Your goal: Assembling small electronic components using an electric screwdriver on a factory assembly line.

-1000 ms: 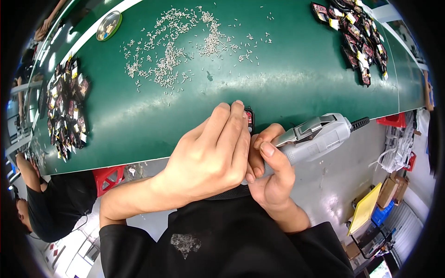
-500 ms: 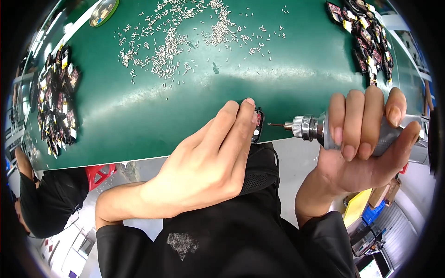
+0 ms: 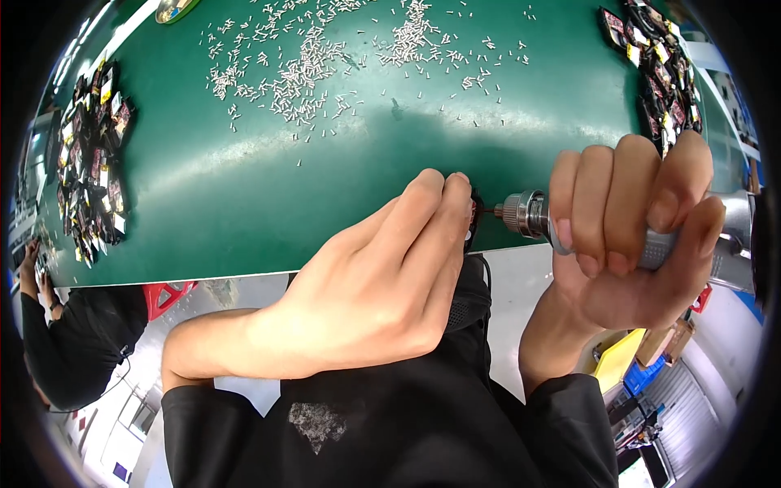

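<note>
My left hand (image 3: 366, 276) is closed around a small black device with a red board inside (image 3: 473, 213), near the table's front edge. Its fingers hide most of that device. In my right hand (image 3: 630, 220) lies a silver-grey electric screwdriver (image 3: 529, 214), fingers wrapped over its body. The screwdriver points left, and its thin bit reaches the side of the device facing it; the exact contact is too small to make out.
Many small silver screws (image 3: 309, 69) lie scattered over the far part of the green table (image 3: 244, 211). Piles of black devices sit left (image 3: 93, 163) and right (image 3: 663, 73). A shallow dish (image 3: 172, 10) stands far left. Another person (image 3: 81, 342) is beyond a red stool (image 3: 167, 298).
The screwdriver and the device have come together, closing the gap between bit and device. My left hand has shifted slightly right; the view has moved a little.
</note>
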Available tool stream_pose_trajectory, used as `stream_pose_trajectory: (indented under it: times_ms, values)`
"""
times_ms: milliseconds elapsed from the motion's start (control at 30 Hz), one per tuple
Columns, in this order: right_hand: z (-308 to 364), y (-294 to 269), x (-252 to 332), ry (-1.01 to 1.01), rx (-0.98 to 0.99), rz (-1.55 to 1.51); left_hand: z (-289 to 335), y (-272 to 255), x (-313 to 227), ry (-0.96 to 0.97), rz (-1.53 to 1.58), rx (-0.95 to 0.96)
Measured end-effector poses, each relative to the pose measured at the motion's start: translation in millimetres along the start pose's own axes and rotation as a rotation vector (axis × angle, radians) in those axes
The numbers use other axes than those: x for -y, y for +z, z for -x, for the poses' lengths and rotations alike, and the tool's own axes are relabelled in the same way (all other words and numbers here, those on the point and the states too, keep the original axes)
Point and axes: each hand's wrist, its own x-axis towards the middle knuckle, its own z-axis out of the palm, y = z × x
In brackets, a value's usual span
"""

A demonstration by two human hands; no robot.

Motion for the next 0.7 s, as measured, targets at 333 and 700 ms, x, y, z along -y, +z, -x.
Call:
stream_pose_trajectory:
  times_ms: [333, 700]
  values:
    - [-15.3, 13.4, -7.8, -0.036, 0.057, -0.085, 4.7, -10.8, 1.1, 0.005, -0.094, -0.022]
    - [17.3, -1.4, -1.7, -0.289, -0.132, -0.574, 96.6, -99.4, 69.0, -0.543, -0.209, -0.188]
